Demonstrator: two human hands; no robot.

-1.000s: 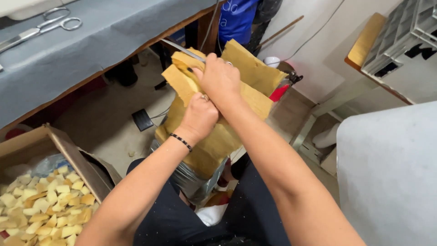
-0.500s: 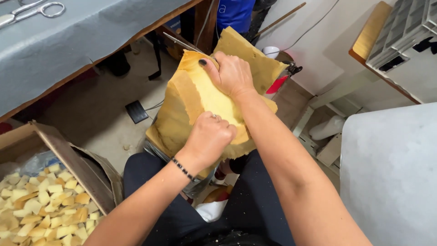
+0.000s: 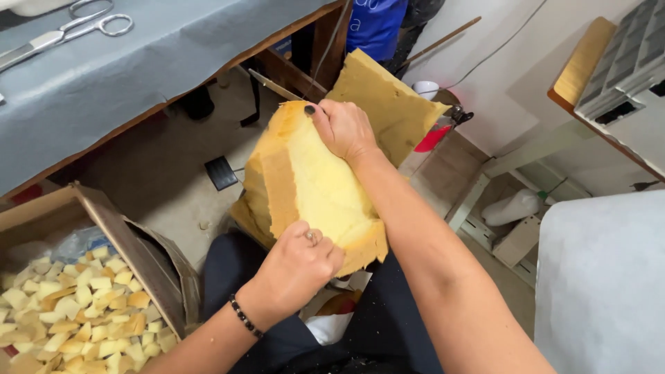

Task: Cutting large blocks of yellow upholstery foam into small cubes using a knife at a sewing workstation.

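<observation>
The person has both hands clenched on the yellow foam slab over their lap, left hand gripping its bottom edge, right hand the top, so a steady, even pull probably tears it cleanest.

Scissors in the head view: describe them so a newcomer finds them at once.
Start at the grey-covered table along the top left. The scissors lie near its far edge, shut, metal blades pointing left and looped handles to the right. They are the only shiny metal tool on that cloth.

Thick yellow foam slab, browned edges, tilted upright over the lap, torn surface up.
</observation>
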